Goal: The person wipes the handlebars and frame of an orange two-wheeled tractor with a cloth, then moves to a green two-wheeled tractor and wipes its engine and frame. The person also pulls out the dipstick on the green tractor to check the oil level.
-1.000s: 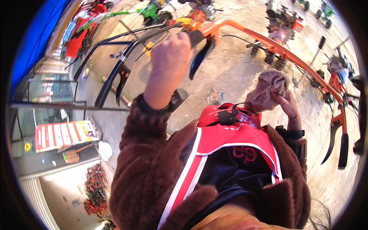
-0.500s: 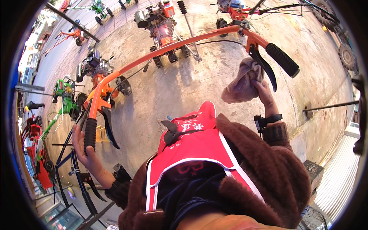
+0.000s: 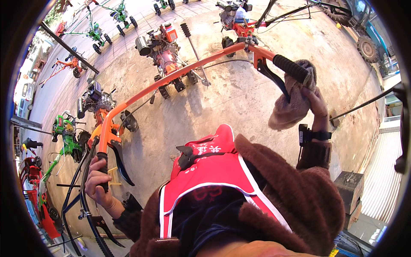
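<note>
- One orange handlebar (image 3: 171, 77) arches from 8 to 2 o'clock.
- My left hand (image 3: 97, 183), at 8 o'clock, curls around the left grip (image 3: 103, 168).
- My right hand (image 3: 316, 103), between 2 and 3 o'clock, holds a brown cloth (image 3: 289, 109) at the end of the right grip (image 3: 291, 68).

Right hand (image 3: 316, 103): we lose some of its fingers behind the bunched cloth (image 3: 292, 107), which also hides the tip of the right lever (image 3: 273, 77). Left hand (image 3: 96, 183) covers part of the left grip (image 3: 102, 157) from us. Blue tractor (image 3: 376, 35): cut off at upper right. Small green machine (image 3: 163, 5): clipped along the top. Parked vehicle (image 3: 28, 91), far left: too small for us to make out any detail
</note>
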`<state>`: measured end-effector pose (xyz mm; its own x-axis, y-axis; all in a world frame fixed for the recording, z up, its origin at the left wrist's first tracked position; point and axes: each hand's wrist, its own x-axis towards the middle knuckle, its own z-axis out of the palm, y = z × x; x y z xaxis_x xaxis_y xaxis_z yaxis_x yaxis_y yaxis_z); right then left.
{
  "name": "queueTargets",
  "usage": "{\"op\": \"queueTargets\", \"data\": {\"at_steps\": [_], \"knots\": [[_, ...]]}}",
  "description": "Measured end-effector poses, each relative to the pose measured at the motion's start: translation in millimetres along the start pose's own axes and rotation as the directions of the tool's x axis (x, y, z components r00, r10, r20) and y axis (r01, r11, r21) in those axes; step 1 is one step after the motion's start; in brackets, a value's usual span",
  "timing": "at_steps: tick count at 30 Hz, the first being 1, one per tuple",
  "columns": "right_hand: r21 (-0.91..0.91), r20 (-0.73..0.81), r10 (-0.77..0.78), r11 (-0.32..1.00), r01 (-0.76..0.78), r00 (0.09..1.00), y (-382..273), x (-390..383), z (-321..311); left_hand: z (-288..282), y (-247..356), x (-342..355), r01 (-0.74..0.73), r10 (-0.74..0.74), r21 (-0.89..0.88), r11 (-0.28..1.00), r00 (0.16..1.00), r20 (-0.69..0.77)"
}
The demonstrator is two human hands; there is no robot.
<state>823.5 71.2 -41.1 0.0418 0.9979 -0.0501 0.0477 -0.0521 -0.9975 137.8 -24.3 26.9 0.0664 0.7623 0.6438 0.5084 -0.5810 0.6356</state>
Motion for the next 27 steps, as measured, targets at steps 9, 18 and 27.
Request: {"op": "queueTargets", "data": {"at_steps": [9,18,27], "knots": [[-0.463,-0.084,-0.147,0.882,0.092,0.986,-8,35,52,19,-5,-2,-0.05,0.023,-0.116,0.992,0.975,-0.219],[-0.363,0.069,-0.122,0.921,0.139,0.99,14,81,39,20,-2,0,0.002,-0.04,-0.126,0.992,0.952,-0.304],[-0.037,0.309,-0.211,0.972,0.233,0.927,36,117,14,26,5,0,0.058,-0.097,-0.115,0.992,0.922,-0.375]]}}
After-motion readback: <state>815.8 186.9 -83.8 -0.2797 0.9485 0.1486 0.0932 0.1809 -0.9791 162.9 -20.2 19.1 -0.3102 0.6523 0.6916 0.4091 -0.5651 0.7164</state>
